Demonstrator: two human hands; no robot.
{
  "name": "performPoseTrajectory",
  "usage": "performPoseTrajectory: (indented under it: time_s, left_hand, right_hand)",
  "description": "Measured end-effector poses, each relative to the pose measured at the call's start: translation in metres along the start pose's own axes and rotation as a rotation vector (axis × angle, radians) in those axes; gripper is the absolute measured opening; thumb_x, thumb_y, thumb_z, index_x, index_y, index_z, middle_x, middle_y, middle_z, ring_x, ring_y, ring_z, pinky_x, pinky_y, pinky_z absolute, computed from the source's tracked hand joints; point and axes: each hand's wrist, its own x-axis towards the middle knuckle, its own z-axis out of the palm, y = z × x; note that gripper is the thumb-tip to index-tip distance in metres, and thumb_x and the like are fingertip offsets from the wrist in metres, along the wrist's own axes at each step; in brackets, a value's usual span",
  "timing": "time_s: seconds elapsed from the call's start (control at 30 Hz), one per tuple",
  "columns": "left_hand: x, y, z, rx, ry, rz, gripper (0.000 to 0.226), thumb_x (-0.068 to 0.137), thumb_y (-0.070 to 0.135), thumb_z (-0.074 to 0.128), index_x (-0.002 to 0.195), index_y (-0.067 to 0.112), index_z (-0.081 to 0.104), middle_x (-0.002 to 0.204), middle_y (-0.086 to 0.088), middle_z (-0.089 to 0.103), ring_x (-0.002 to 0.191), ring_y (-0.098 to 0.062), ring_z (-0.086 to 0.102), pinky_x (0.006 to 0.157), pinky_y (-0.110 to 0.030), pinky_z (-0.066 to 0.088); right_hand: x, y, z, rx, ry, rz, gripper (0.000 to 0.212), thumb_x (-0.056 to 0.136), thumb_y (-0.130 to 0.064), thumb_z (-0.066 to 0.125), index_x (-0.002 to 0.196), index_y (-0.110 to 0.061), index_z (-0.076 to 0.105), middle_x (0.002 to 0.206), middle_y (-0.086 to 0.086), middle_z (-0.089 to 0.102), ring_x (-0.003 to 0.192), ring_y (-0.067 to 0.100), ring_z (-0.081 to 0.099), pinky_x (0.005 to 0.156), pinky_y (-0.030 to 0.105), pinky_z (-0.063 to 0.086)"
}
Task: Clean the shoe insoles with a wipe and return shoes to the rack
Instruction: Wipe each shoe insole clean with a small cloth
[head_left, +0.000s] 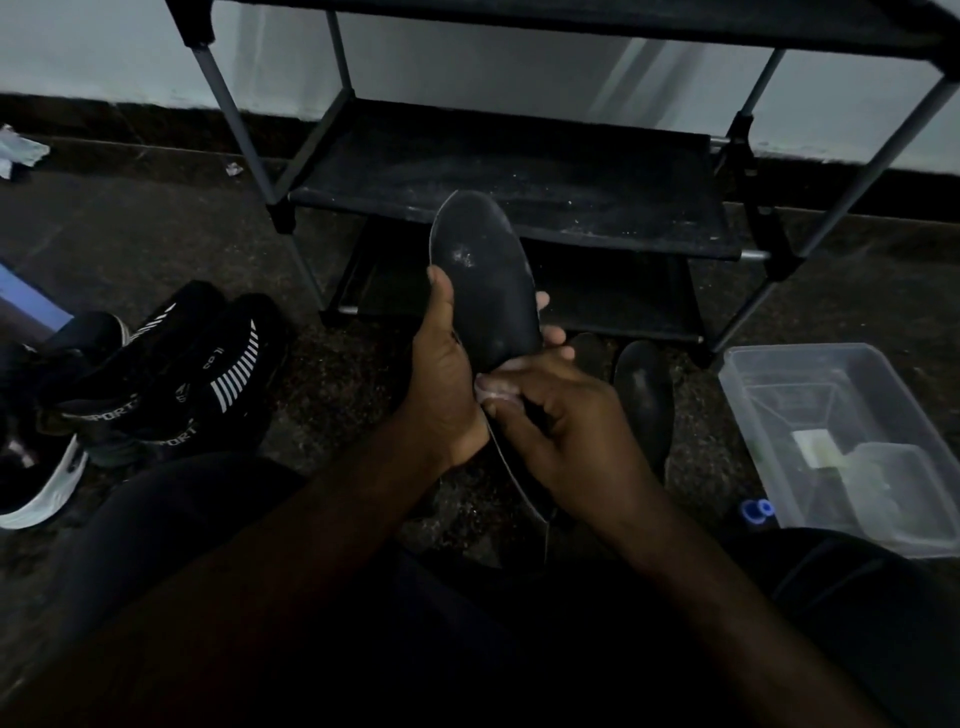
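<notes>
Now insole (485, 280) upright in left hand (441, 374) grip, right hand (556, 431) pinching wipe (493, 391) vs its lower end.

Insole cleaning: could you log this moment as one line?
left hand: holds insole | right hand: presses wipe on insole | rack: no shoes visible

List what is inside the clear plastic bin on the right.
The clear plastic bin holds a smaller clear container and a pale square item. Dim light hides what they are; no wipes are identifiable.
</notes>
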Motion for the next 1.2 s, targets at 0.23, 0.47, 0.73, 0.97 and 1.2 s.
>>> performPoseTrajectory:
  time_s: [0.23, 0.47, 0.73, 0.97, 1.2]
  left_hand:
    - [0.000, -0.001, 0.003, 0.025, 0.017, -0.012, 0.099, 0.085, 0.079, 0.024, 0.135, -0.002, 0.050, 0.112, -0.023, 0.062, 0.103, -0.033, 0.063, 0.096, -0.042, 0.051]
    - [-0.001, -0.004, 0.008, 0.043, 0.039, -0.011, 0.100, 0.086, 0.079, 0.016, 0.135, -0.001, 0.051, 0.115, -0.023, 0.063, 0.106, -0.030, 0.062, 0.095, -0.038, 0.052]
    - [0.000, -0.006, 0.006, 0.049, 0.073, 0.017, 0.098, 0.088, 0.077, 0.014, 0.132, -0.002, 0.052, 0.106, -0.020, 0.066, 0.099, -0.029, 0.066, 0.096, -0.041, 0.051]
    - [0.002, -0.009, 0.005, 0.104, 0.160, -0.008, 0.098, 0.086, 0.079, 0.018, 0.126, 0.000, 0.059, 0.108, -0.023, 0.067, 0.108, -0.037, 0.063, 0.099, -0.044, 0.050]
    - [0.003, -0.014, 0.011, 0.121, 0.164, 0.008, 0.085, 0.092, 0.072, 0.014, 0.131, 0.009, 0.056, 0.119, -0.015, 0.067, 0.108, -0.023, 0.066, 0.091, -0.032, 0.053]
  right_hand:
    - [0.004, 0.007, -0.003, -0.058, 0.097, 0.093, 0.015, 0.089, -0.003, 0.066, 0.100, -0.007, 0.075, 0.100, 0.002, 0.071, 0.095, 0.006, 0.064, 0.091, 0.006, 0.041]
    - [0.008, 0.015, -0.003, -0.179, 0.192, 0.100, 0.013, 0.088, -0.004, 0.068, 0.098, -0.007, 0.076, 0.096, 0.005, 0.073, 0.095, 0.012, 0.065, 0.090, 0.013, 0.045]
    - [0.005, 0.007, 0.000, -0.173, 0.097, 0.040, 0.015, 0.088, -0.004, 0.065, 0.100, -0.007, 0.075, 0.100, 0.004, 0.070, 0.092, 0.014, 0.065, 0.087, 0.019, 0.048]
    - [0.002, -0.002, 0.002, 0.001, 0.070, 0.068, 0.016, 0.089, -0.002, 0.067, 0.101, -0.007, 0.075, 0.102, 0.003, 0.071, 0.095, 0.009, 0.066, 0.087, 0.024, 0.053]
    - [0.007, 0.013, -0.005, -0.157, 0.207, 0.157, 0.014, 0.086, -0.004, 0.068, 0.097, -0.009, 0.076, 0.094, 0.003, 0.073, 0.088, 0.011, 0.067, 0.083, 0.025, 0.054]
